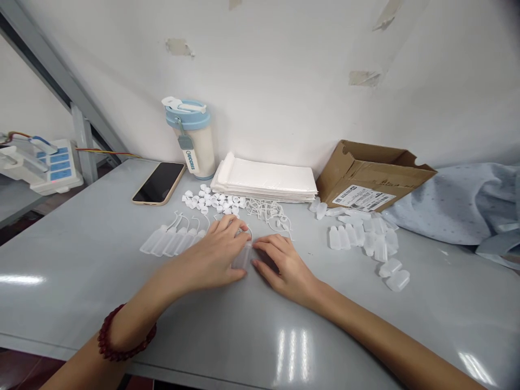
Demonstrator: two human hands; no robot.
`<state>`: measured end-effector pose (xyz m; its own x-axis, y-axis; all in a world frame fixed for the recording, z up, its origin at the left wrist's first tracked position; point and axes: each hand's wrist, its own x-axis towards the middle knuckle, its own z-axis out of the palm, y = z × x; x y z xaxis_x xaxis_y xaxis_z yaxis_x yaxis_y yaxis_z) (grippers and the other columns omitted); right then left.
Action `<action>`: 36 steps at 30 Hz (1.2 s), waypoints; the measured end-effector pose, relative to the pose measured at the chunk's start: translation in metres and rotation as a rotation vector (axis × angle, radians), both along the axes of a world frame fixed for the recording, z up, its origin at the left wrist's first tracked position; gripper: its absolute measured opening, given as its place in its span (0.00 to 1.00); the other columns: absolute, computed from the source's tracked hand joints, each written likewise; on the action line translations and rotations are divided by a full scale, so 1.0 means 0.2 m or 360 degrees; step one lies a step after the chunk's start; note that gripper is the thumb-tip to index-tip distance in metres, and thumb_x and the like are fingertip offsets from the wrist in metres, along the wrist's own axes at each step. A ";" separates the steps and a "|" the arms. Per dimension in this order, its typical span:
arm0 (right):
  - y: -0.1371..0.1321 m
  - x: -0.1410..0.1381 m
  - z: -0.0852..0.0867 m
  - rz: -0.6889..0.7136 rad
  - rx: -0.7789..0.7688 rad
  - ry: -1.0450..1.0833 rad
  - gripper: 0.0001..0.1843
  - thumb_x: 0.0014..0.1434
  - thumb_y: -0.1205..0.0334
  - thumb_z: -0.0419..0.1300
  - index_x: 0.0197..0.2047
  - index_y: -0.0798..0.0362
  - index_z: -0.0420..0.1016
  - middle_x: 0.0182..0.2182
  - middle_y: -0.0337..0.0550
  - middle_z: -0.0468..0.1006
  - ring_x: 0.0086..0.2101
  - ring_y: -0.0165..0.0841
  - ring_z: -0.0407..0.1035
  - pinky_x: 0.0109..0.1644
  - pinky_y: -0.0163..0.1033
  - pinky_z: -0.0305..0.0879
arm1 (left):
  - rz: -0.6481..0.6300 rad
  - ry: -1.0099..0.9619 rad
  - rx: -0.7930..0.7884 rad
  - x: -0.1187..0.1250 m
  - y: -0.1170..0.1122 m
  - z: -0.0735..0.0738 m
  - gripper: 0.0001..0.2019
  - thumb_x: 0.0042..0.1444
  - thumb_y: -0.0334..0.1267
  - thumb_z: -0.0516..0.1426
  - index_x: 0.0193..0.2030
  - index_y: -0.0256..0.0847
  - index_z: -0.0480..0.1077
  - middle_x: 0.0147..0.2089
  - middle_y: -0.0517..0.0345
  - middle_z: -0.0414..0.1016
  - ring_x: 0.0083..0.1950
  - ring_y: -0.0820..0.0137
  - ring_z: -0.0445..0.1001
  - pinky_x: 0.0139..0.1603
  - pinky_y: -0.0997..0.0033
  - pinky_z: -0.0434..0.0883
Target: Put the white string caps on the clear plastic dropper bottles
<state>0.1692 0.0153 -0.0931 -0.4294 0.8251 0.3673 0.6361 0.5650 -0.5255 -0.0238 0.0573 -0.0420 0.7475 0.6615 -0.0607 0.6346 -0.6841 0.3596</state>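
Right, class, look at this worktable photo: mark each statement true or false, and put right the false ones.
1. The left hand and the right hand both touch one small clear bottle. True.
2. The smartphone leans upright against the tumbler. False: it lies flat on the table, apart from the tumbler.
3. A dark red bead bracelet sits on the left wrist. True.
4. The cardboard box stands left of the tumbler. False: it lies open at the right, beside the stack of white padded envelopes.
5. Loose white caps lie on the table near the smartphone. True.
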 end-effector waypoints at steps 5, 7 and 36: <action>0.00 0.00 0.00 -0.0022 -0.0001 0.0002 0.13 0.60 0.66 0.56 0.49 0.53 0.69 0.43 0.49 0.76 0.44 0.38 0.69 0.47 0.46 0.64 | -0.0010 -0.0049 0.0025 0.00 0.01 -0.01 0.15 0.51 0.38 0.58 0.46 0.40 0.67 0.52 0.48 0.63 0.57 0.55 0.56 0.55 0.52 0.62; 0.00 0.00 0.00 -0.0025 -0.0003 -0.0001 0.13 0.60 0.66 0.56 0.49 0.53 0.69 0.43 0.49 0.76 0.44 0.38 0.69 0.47 0.46 0.64 | -0.0012 -0.0040 0.0024 0.00 0.01 -0.01 0.16 0.50 0.39 0.58 0.46 0.40 0.67 0.52 0.49 0.63 0.57 0.55 0.56 0.55 0.52 0.62; 0.00 0.00 -0.01 -0.0035 0.0004 0.0063 0.10 0.61 0.67 0.55 0.46 0.53 0.70 0.41 0.48 0.77 0.42 0.38 0.69 0.46 0.46 0.63 | -0.0026 0.0009 -0.0030 0.01 0.01 0.00 0.16 0.51 0.39 0.58 0.46 0.37 0.66 0.50 0.47 0.63 0.55 0.55 0.58 0.54 0.54 0.63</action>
<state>0.1700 0.0156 -0.0954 -0.3959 0.8332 0.3861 0.6272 0.5524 -0.5491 -0.0213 0.0592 -0.0412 0.7577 0.6479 -0.0775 0.6256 -0.6875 0.3687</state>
